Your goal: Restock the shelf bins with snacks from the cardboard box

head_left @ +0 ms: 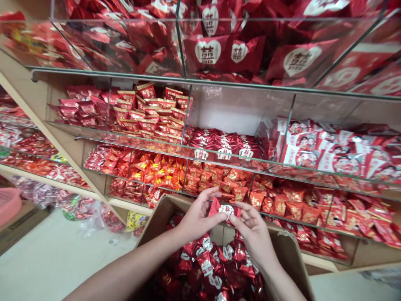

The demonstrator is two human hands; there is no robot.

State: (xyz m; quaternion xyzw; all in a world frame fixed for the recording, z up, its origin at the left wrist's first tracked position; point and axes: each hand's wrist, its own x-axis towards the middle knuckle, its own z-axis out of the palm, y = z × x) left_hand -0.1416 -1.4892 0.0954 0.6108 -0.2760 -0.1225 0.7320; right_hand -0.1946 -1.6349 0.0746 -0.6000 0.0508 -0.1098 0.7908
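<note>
A red candy packet (226, 210) with a white heart-shaped label is pinched between both hands, above a cardboard box (290, 244). My left hand (200, 217) grips its left side, thumb on the front of the label. On the right side, my right hand (253, 228) holds it with thumb and fingers. Below them, many similar red packets (206, 263) with white labels lie loose in the box. Part of the heap is hidden by my forearms.
Clear-fronted shelves (219, 81) full of red packets rise ahead. One middle compartment holds neat rows of red heart-label packets (224, 146). Bagged candy (75, 202) lies on the floor at left, near a pink basket (9, 205).
</note>
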